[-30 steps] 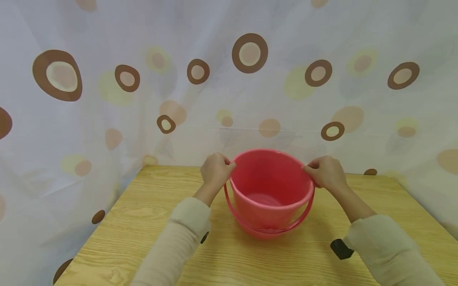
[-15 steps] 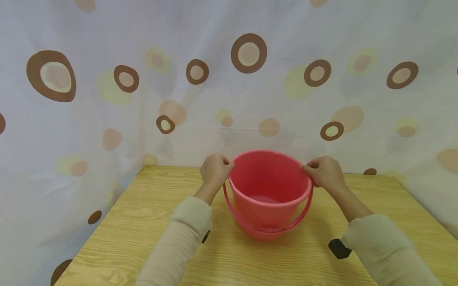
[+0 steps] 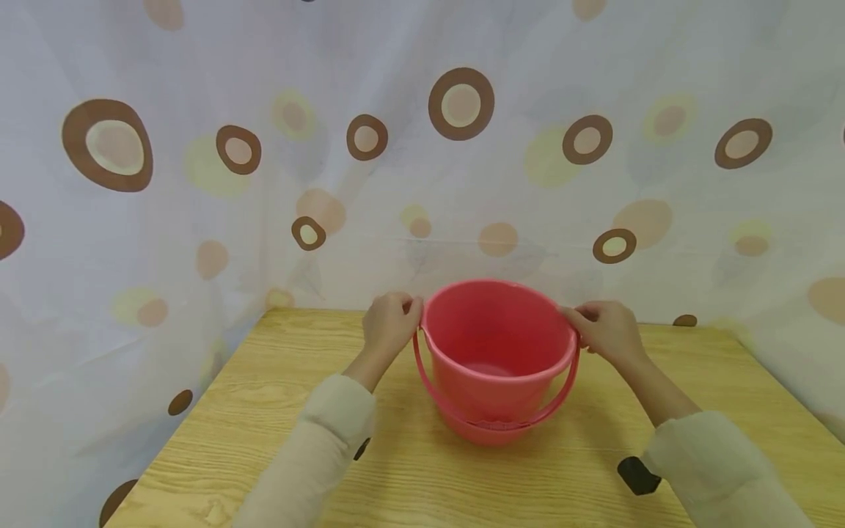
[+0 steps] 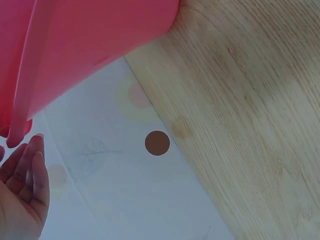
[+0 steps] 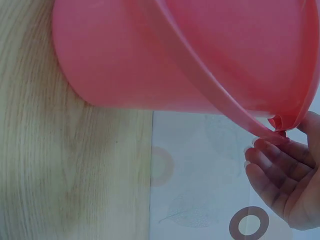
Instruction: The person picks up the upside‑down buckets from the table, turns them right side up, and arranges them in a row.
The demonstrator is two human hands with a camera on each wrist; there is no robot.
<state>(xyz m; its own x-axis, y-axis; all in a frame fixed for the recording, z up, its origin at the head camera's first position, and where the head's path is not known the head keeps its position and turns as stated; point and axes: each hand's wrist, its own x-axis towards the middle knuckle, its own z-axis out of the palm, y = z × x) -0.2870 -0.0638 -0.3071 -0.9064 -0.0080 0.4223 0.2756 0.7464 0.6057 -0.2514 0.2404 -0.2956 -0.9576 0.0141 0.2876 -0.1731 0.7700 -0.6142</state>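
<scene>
A pink plastic bucket stands upright on the wooden table, its handle hanging down at the front. At the bucket's left rim is my left hand; the thumb is no longer over the rim. In the left wrist view the fingers of this left hand are loosely bent just beside the handle's end, with nothing held. My right hand pinches the right rim, thumb on top. The right wrist view has the right hand's fingers below the joint where handle meets rim.
The wood-grain table reaches back to a pale curtain printed with brown and yellow rounds. A small black device sits at the right sleeve's cuff.
My left thumb has come off the rim, and the left hand has shifted slightly left. The right hand has moved a little down and right. The bucket stays in place.
</scene>
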